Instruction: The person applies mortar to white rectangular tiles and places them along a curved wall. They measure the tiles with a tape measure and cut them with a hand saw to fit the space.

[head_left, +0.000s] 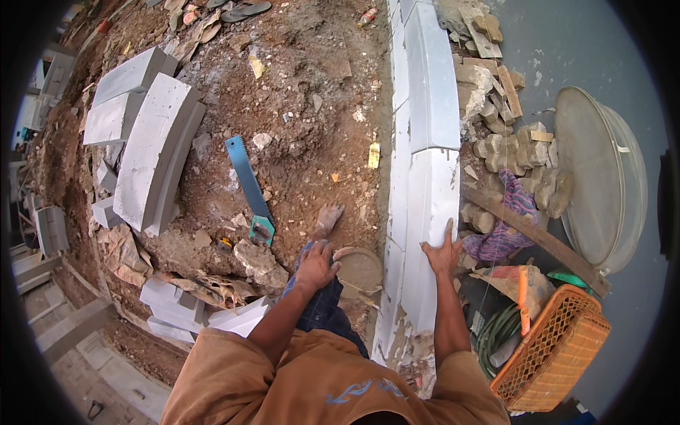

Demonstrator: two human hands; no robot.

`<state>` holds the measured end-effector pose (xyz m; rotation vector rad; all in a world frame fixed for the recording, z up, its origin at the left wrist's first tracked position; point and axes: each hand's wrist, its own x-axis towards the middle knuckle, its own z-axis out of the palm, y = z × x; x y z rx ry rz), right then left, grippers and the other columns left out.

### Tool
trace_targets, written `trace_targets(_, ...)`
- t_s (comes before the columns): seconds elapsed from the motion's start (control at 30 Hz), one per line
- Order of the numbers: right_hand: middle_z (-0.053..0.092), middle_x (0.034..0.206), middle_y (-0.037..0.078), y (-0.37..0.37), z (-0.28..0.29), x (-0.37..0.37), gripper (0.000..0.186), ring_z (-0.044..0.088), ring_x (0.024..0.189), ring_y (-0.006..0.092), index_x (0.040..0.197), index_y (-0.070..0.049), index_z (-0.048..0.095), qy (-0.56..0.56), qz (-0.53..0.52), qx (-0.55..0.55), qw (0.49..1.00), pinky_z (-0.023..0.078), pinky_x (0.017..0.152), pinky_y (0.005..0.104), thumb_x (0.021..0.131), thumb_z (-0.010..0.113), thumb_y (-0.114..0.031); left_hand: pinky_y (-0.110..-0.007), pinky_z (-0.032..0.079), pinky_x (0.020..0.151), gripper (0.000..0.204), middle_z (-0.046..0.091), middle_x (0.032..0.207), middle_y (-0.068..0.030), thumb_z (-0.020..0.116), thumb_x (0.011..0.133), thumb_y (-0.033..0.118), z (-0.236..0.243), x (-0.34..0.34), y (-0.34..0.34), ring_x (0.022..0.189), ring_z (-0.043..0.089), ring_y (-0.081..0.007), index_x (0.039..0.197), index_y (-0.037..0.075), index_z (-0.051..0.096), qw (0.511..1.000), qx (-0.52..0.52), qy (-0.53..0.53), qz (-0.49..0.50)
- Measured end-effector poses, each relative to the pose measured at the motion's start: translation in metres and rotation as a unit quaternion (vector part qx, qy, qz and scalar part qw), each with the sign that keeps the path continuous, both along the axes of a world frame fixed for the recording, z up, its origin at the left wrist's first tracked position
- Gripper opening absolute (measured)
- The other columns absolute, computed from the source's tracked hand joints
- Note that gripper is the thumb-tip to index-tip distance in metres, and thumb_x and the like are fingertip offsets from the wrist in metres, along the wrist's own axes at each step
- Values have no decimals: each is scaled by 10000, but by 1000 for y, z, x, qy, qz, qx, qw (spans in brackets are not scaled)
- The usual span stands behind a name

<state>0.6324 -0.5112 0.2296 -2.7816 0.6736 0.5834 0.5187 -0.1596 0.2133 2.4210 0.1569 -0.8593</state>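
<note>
My left hand (315, 265) rests open on my bent, blue-clad knee, above my bare foot (327, 219). My right hand (443, 251) lies open against the top and outer edge of a white block (443, 191) in the long low wall of white blocks running up the right of centre. Another block (430, 85) sits farther along it. A round pale pan (361, 273), partly hidden, lies between my knee and the wall. A handsaw (243, 170) with a teal handle lies on the dirt to the left.
White blocks (152, 159) are stacked at left and lower left. Rubble (531, 142), a wooden plank (552, 248), a purple cloth (496, 241), a hose (496, 336), a woven basket (567, 358) and a round mesh screen (588, 177) lie right of the wall, beside a grey surface (623, 312).
</note>
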Motion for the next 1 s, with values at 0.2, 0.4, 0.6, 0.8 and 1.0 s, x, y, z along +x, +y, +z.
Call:
trace_targets(0.2, 291, 1550, 345, -7, -12, -1, 1163, 293, 1448, 518, 1625, -296, 285, -42, 11, 25, 999, 357, 1135, 586, 632, 882, -394, -492, 315, 1197, 712, 423, 1568, -175, 630, 937, 445, 0, 3, -5, 1471, 382, -336, 1506, 66, 431, 1000, 3, 1, 10)
trace_targets(0.4, 503, 1171, 326, -8, -32, -4, 1169, 520, 1114, 513, 1628, -315, 274, -89, 63, -41, 993, 454, 972, 567, 638, 889, -407, -503, 339, 1186, 722, 438, 1551, -190, 620, 948, 465, -13, 5, -9, 1437, 422, -368, 1510, 57, 422, 1000, 0, 25, 8)
trace_targets(0.6, 515, 1050, 276, -5, -24, -2, 1133, 549, 983, 482, 1628, -326, 287, -77, 51, -36, 995, 464, 916, 552, 664, 868, -460, -498, 360, 1177, 739, 440, 1550, -204, 620, 955, 469, -21, -6, -20, 1418, 441, -401, 1523, 49, 402, 999, 15, 48, -7)
trace_targets(0.8, 509, 1111, 260, -10, -27, -3, 1155, 539, 1068, 476, 1635, -393, 208, -49, 45, -42, 997, 463, 942, 546, 686, 860, -477, -505, 373, 1169, 716, 443, 1551, -200, 607, 960, 471, -15, -8, -28, 1411, 454, -398, 1521, 71, 412, 997, 26, 69, 3)
trace_targets(1.0, 496, 1164, 266, -3, -14, 3, 1161, 526, 1134, 464, 1640, -396, 170, -11, 35, -30, 999, 467, 963, 535, 701, 846, -502, -537, 362, 1167, 698, 446, 1556, -171, 611, 954, 479, -29, -20, -29, 1415, 454, -371, 1502, 81, 440, 997, 27, 70, 27)
